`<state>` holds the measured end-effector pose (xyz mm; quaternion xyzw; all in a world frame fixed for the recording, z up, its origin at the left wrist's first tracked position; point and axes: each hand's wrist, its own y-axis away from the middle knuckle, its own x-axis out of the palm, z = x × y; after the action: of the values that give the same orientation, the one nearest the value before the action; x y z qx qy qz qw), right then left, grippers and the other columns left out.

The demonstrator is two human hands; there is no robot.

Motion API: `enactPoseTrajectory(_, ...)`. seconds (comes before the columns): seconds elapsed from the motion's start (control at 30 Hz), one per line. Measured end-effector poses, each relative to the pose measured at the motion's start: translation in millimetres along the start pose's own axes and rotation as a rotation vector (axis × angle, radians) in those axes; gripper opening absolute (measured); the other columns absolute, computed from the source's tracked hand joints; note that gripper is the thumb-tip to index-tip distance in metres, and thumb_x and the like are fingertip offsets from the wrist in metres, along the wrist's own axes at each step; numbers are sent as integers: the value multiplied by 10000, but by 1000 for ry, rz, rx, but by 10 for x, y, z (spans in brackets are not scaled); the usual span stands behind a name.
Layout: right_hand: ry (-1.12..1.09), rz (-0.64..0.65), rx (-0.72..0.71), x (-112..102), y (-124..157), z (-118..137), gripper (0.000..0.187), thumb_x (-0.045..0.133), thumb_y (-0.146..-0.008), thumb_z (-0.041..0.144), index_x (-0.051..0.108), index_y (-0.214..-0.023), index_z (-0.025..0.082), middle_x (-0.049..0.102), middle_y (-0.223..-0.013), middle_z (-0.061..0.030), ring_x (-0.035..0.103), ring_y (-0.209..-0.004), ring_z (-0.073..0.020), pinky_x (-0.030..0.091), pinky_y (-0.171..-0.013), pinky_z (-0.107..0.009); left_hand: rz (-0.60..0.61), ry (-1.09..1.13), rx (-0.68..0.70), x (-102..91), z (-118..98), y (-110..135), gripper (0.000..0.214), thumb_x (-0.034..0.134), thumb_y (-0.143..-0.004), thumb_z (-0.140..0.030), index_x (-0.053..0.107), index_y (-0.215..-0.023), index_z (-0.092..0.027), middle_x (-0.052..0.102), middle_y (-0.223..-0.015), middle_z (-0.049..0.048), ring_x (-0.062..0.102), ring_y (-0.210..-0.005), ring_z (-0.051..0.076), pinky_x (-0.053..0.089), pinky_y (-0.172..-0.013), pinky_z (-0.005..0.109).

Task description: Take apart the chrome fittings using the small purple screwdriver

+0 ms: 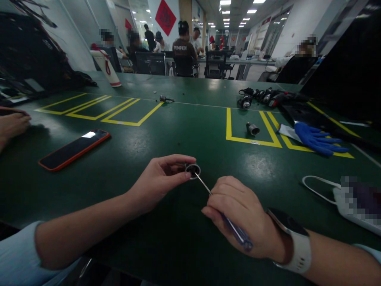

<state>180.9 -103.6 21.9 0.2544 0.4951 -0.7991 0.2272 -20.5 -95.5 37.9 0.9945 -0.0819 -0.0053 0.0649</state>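
My left hand point(159, 180) pinches a small round metal part point(193, 171) between thumb and fingers, just above the green table point(178, 131). My right hand point(241, 216) is closed around a thin screwdriver point(222, 214) with a blue handle. Its metal tip reaches into the open face of the round part. A watch with a white strap point(293, 238) sits on my right wrist.
A phone in an orange case point(74, 149) lies at the left. Another person's hand point(12, 125) rests at the far left edge. A small metal cylinder point(252, 128) stands inside yellow floor-tape lines, a blue glove point(318, 138) and several dark parts point(258, 96) at right. People sit behind.
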Motion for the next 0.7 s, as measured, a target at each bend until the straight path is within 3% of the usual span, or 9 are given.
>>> enactPoseTrajectory(0.27, 101, 71, -8, 27, 19, 17, 224, 460, -931, 200, 560, -741, 137, 576, -677, -49, 483, -650, -152, 410, -613, -301, -99, -73, 8, 74, -32, -6, 237, 754, -634, -175, 691, -863, -177, 726, -906, 41, 669, -900, 202, 543, -796, 308)
enactPoseTrajectory(0.7, 123, 106, -27, 43, 15, 63, 250, 478, -920, 178, 565, -690, 127, 561, -640, -43, 445, -615, -154, 360, -578, -310, -135, -132, 7, 143, -49, -5, 152, 700, -638, -147, 683, -788, -152, 715, -882, 48, 664, -813, 185, 545, -663, 259)
